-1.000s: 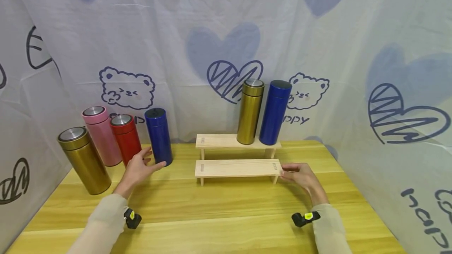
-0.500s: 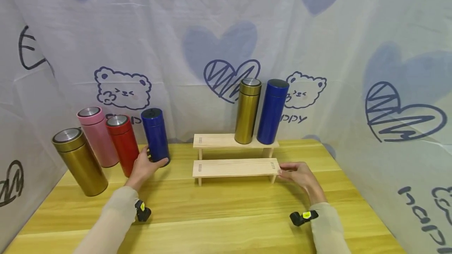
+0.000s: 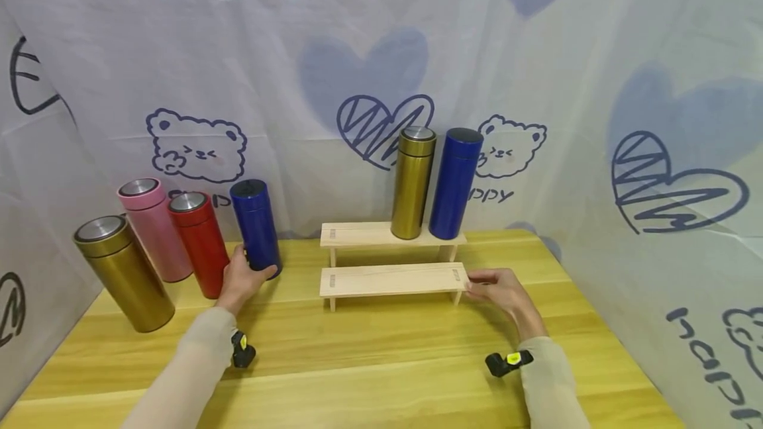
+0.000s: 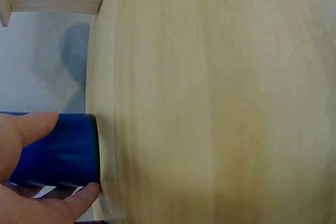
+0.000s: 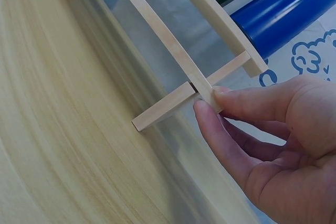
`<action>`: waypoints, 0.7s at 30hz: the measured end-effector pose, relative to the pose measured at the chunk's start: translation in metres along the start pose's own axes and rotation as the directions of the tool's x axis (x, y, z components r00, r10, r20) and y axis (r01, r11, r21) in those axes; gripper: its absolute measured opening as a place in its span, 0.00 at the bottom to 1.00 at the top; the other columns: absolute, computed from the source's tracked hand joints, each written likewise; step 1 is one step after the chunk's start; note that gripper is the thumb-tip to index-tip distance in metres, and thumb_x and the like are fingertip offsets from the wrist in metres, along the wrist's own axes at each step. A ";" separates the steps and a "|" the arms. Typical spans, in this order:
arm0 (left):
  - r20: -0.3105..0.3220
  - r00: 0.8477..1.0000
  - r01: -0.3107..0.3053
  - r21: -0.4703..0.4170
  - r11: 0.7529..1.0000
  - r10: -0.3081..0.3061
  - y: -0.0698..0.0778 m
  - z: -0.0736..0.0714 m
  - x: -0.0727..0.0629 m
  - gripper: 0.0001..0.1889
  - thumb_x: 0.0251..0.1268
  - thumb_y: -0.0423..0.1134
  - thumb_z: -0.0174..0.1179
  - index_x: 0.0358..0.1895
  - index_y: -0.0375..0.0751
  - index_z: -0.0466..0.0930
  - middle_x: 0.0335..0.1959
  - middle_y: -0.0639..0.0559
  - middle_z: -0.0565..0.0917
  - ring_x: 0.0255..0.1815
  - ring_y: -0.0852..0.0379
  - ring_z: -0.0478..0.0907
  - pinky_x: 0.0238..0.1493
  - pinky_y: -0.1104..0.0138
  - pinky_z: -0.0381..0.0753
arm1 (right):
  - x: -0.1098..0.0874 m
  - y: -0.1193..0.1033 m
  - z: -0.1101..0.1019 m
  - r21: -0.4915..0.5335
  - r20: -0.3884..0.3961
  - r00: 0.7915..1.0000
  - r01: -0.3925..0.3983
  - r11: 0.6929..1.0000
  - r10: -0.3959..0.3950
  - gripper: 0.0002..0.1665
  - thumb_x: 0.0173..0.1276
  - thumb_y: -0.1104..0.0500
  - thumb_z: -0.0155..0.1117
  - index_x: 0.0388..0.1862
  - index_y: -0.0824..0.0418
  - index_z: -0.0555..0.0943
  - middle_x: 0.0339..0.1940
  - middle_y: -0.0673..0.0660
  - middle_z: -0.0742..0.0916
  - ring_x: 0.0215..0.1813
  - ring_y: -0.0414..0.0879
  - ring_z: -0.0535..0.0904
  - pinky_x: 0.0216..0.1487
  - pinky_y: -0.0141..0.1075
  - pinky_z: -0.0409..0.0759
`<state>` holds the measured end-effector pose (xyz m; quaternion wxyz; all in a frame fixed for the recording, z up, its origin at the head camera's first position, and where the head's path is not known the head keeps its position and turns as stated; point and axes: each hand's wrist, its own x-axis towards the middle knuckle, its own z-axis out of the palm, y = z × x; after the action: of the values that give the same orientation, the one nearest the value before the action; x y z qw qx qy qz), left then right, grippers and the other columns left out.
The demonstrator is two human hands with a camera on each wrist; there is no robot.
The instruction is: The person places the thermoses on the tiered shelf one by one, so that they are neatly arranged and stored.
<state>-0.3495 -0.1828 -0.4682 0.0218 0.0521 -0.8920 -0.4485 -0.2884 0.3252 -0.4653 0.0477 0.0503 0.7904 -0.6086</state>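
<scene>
In the head view my left hand is around the lower part of an upright blue thermos. The left wrist view has the thumb on one side of the bottle and the fingers curled along the other, near its base. My right hand pinches the right end of the lower shelf of a two-step wooden stand between thumb and fingertips, as the right wrist view shows up close. On the upper shelf, a slim gold thermos and a second blue thermos stand side by side.
Left of my left hand stand a red thermos, a pink thermos and a wide gold thermos. The red one is close beside the hand. A printed curtain hangs behind the wooden table.
My left hand has moved in between the red and blue thermoses and closed around the blue one. The right hand keeps its hold on the shelf end. The head view has shifted slightly.
</scene>
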 end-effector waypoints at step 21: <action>-0.132 0.989 -0.048 0.086 0.995 0.059 0.002 0.004 -0.005 0.45 0.59 0.42 0.75 0.75 0.26 0.62 0.68 0.24 0.75 0.65 0.27 0.77 0.67 0.37 0.75 | 0.000 0.000 0.001 -0.002 -0.009 1.000 -0.010 1.000 0.010 0.24 0.70 0.73 0.65 0.63 0.81 0.76 0.52 0.73 0.87 0.38 0.40 0.88 0.50 0.37 0.90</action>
<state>-0.3447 -0.1778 -0.4690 0.0918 0.0591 -0.9074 -0.4058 -0.2888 0.3243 -0.4654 0.0474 0.0569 0.7910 -0.6073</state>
